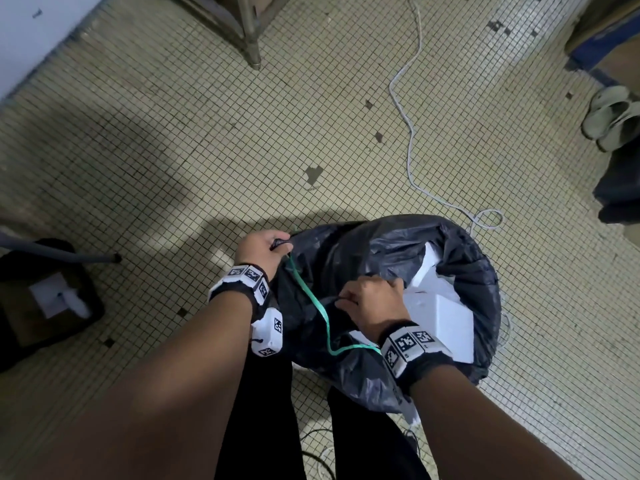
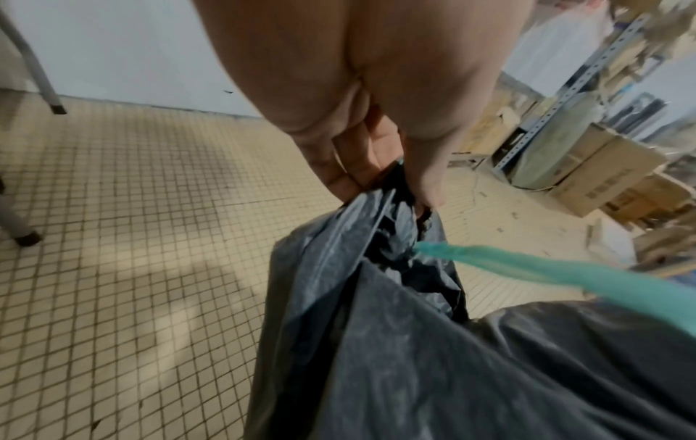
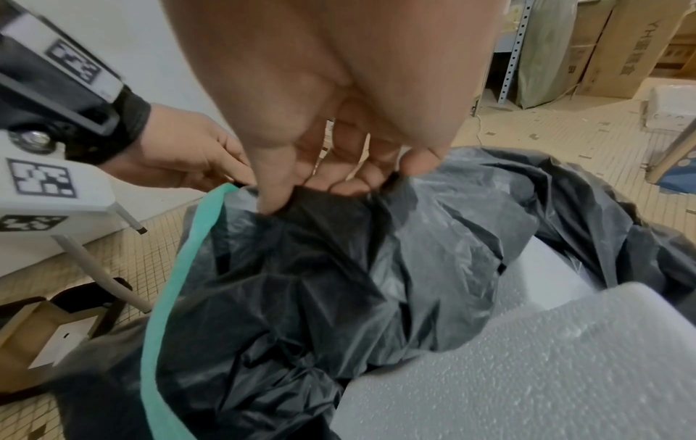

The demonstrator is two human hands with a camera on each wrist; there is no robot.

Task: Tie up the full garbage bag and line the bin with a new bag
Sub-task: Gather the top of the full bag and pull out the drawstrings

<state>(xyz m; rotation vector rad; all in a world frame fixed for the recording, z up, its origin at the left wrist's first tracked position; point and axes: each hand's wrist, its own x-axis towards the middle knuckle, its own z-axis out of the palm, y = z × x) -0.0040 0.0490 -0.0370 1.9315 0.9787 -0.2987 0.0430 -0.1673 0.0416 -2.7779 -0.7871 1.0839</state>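
Observation:
A full black garbage bag (image 1: 460,271) sits in its bin on the tiled floor, its mouth wide, with white foam blocks (image 1: 440,317) sticking out on the right. My left hand (image 1: 263,247) pinches the bag's rim at the left edge (image 2: 399,193). A green drawstring (image 1: 311,303) hangs slack from that spot across the near side of the bag (image 2: 546,268) (image 3: 177,268). My right hand (image 1: 370,299) grips a bunch of the black film (image 3: 331,202) near the middle of the mouth. The bin itself is hidden under the bag.
A white cable (image 1: 408,133) snakes over the floor behind the bag. An open cardboard box (image 1: 45,303) lies at the left under a grey table leg (image 1: 59,254). White slippers (image 1: 613,116) and a dark bundle (image 1: 620,188) are at the right. Metal shelf legs (image 1: 249,32) stand at the back.

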